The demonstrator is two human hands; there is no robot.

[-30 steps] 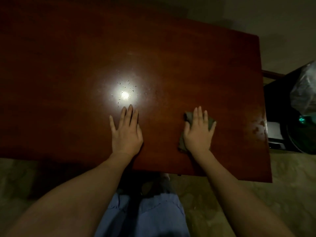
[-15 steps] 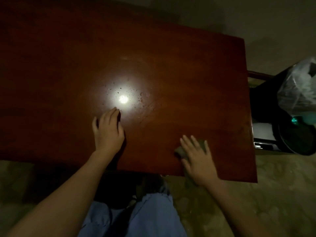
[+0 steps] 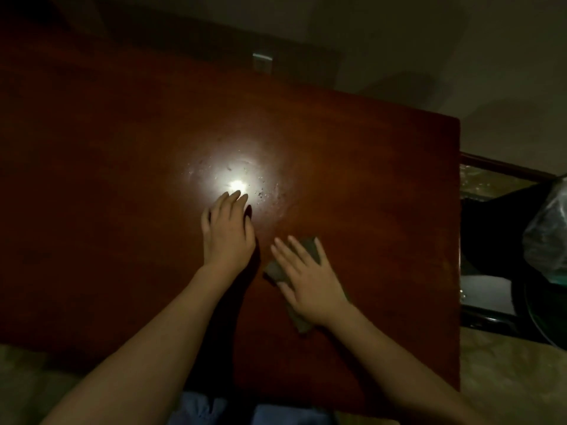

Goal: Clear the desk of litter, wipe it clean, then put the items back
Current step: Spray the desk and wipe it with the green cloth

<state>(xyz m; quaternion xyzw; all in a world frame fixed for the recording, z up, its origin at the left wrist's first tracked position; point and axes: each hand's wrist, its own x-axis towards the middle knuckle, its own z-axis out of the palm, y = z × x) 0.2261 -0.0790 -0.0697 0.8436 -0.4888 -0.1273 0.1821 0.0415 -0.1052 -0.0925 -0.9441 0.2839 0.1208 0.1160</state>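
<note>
The dark red wooden desk [image 3: 383,185] fills most of the view. My right hand [image 3: 306,277] lies flat with straight, spread fingers on a dark grey cloth [image 3: 276,273], pressing it against the desk top right of centre. The cloth pokes out past my fingertips and under my wrist. My left hand [image 3: 228,230] rests flat on the wood just left of the cloth, fingers pointing at a bright light reflection [image 3: 236,185]. Small specks and smears [image 3: 267,191] show in the lit patch.
A black bin lined with a clear plastic bag [image 3: 549,237] stands off the desk's right edge, with a white object [image 3: 484,292] beside it. A small grey item [image 3: 262,61] sits at the far edge. Patterned floor lies below and right.
My right hand has slid the cloth from the near edge back onto the desk, toward my left hand. The view has shifted so the desk sits lower and more to the right.
</note>
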